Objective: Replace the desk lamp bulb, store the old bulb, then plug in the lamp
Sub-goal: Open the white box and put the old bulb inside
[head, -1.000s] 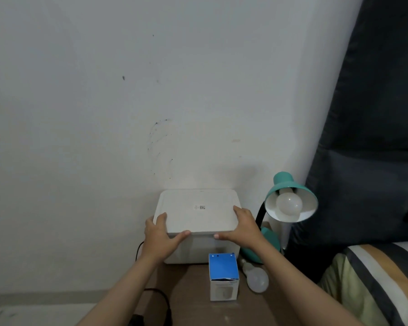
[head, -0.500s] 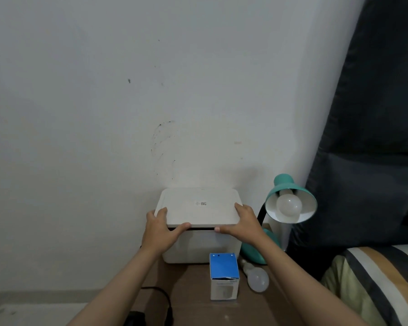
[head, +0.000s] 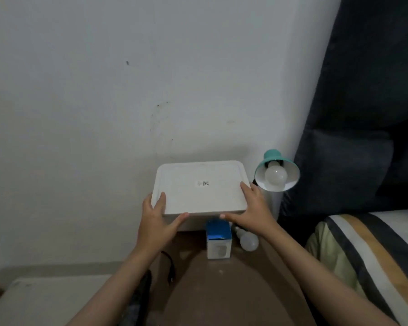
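Note:
A white box lid [head: 199, 187] is held up off its white storage box, which is mostly hidden behind it. My left hand [head: 157, 217] grips the lid's front left corner and my right hand [head: 251, 209] grips its front right corner. A teal desk lamp [head: 277, 171] stands to the right with a white bulb [head: 276, 176] in its shade. A loose white bulb [head: 247, 240] lies on the brown table [head: 212, 285] beside a blue and white bulb carton [head: 218, 240].
A black cord [head: 171, 267] trails over the table's left edge. The white wall is close behind the box. A dark headboard [head: 363, 114] and a striped pillow [head: 368, 262] fill the right side. A pale surface [head: 47, 300] lies at lower left.
Both hands have raised the lid off the white box and drawn it up toward me; it now covers the box and the carton's top edge.

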Demonstrator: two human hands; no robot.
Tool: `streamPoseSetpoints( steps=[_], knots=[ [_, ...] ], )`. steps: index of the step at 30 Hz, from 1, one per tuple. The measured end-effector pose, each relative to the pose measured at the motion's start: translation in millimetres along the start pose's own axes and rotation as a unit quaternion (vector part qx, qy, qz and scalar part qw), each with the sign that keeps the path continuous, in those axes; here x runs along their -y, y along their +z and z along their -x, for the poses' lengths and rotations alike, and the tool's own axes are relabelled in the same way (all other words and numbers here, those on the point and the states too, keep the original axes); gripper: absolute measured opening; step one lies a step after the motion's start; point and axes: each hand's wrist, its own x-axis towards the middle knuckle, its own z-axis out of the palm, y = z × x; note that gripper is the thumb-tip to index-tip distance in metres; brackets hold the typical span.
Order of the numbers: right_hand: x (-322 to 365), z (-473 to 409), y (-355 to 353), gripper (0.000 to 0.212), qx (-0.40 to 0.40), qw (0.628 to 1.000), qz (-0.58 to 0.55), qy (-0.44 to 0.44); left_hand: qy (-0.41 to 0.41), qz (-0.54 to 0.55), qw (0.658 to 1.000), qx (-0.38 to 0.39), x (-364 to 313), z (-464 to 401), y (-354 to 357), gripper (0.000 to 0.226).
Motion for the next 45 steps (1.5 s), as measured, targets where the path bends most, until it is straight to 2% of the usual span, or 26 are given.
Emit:
streamPoseSetpoints(
  steps=[8,14,19,25,30,33,37,41,45],
  knots=[
    [-50,145,3,0.121,0.030,0.999,0.024,-0.001,-0.055,0.020,0.998,0.030,4,150,19,0.092],
    [-93,232,26,0.131,0.067,0.996,0.021,0.055,-0.089,-0.007,0.993,0.079,19,229,39,0.091],
    [-103,260,39,0.142,0.108,0.986,0.007,0.125,-0.121,-0.032,0.984,0.125,25,254,48,0.090],
    [-101,262,47,0.114,0.140,0.981,0.042,0.131,-0.104,-0.112,0.975,0.163,38,262,56,0.087],
    [-99,250,49,0.112,0.163,0.972,0.061,0.160,-0.093,-0.114,0.974,0.171,38,258,59,0.084],
    [-93,231,44,0.098,0.109,0.980,0.074,0.152,-0.085,-0.083,0.984,0.136,33,237,56,0.085],
    [-79,183,38,0.068,0.011,0.994,0.050,0.095,-0.062,-0.070,0.993,0.074,29,173,47,0.086],
    [-69,127,39,0.055,-0.037,0.997,-0.002,0.067,-0.057,-0.042,0.997,0.023,22,90,43,0.084],
    [-75,83,46,0.041,-0.072,0.996,0.005,0.053,-0.065,-0.044,0.997,0.003,20,17,48,0.087]
  ],
)
